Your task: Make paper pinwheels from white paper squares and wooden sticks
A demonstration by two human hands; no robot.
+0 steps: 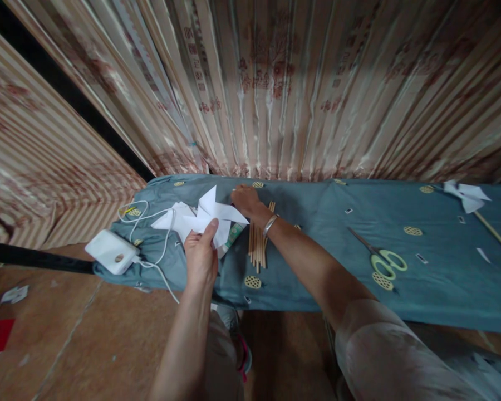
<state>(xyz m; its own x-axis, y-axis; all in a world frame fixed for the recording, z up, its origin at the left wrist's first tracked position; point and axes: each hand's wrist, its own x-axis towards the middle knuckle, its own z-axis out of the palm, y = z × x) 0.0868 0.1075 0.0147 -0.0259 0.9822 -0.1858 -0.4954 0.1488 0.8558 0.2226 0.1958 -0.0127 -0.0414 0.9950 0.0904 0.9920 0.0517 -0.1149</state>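
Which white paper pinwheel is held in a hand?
The left pinwheel, gripped by the left hand; the far-right pinwheel lies untouched on the blue cloth.

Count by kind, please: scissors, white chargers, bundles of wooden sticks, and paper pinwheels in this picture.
Scissors: 1
White chargers: 1
Bundles of wooden sticks: 1
Paper pinwheels: 2, one in the left hand, one far right
Total: 5

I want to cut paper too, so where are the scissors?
In the head view the green-handled scissors lie on the blue cloth, over on the right, well past the right hand and the wooden sticks.
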